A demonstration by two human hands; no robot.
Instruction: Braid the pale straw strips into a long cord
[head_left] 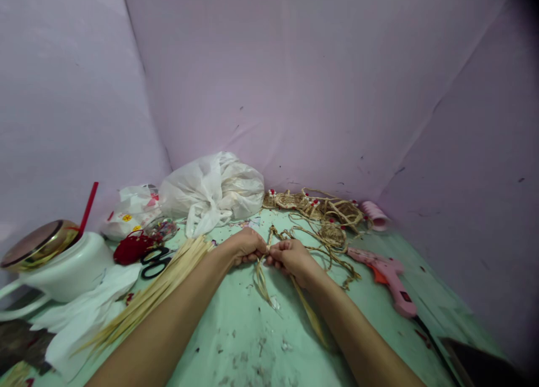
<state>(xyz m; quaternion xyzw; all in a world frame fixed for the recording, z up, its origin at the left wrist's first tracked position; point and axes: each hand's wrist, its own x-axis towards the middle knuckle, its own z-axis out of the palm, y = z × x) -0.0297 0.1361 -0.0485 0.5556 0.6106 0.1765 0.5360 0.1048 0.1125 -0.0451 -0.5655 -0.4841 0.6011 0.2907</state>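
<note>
My left hand (248, 245) and my right hand (292, 258) meet over the middle of the green table, fingers pinched closed on a braided straw cord (272, 233). Its finished, twisted part runs away from me between the fingertips. Loose flat straw strands (261, 283) hang below my left hand, and a longer straw strip (311, 314) trails from under my right hand toward me. Beside my left forearm lies a bundle of pale dry straw (168, 280). More braided cord (332, 252) curls on the table past my right hand.
Woven straw pieces with red and white beads (311, 204) line the back wall near a pink thread spool (376, 215). A pink glue gun (389, 277) lies right. Leftward are a plastic bag (214, 187), black scissors (155, 262), red yarn (132, 247) and a white mug (71, 269).
</note>
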